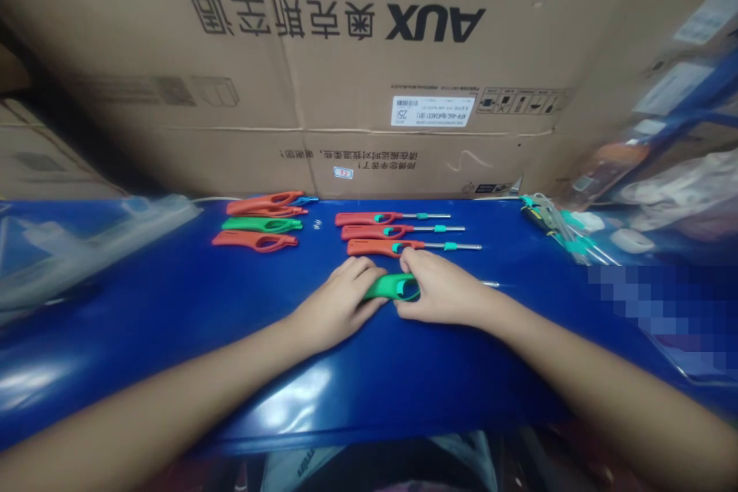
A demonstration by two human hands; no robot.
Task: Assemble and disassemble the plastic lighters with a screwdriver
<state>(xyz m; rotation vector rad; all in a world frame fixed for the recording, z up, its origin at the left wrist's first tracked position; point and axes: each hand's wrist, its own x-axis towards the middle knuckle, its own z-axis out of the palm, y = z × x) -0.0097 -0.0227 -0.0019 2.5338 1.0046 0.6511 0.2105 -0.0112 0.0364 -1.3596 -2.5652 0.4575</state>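
A green lighter handle (393,287) lies on the blue table (173,307) between my two hands. My left hand (340,300) curls round its left end. My right hand (441,288) is closed over its right end, and a thin metal rod tip (491,284) sticks out past the fingers. Just beyond lie three red long-nosed lighters (397,232) in a row, each with a teal trigger and a metal nozzle pointing right.
Several loose handle shells, orange and green (262,224), lie at the back left. A pile of metal rods with teal ends (568,234) sits at the back right. A clear plastic bag (74,246) is at the left. Big cardboard boxes (346,61) wall the table's far edge.
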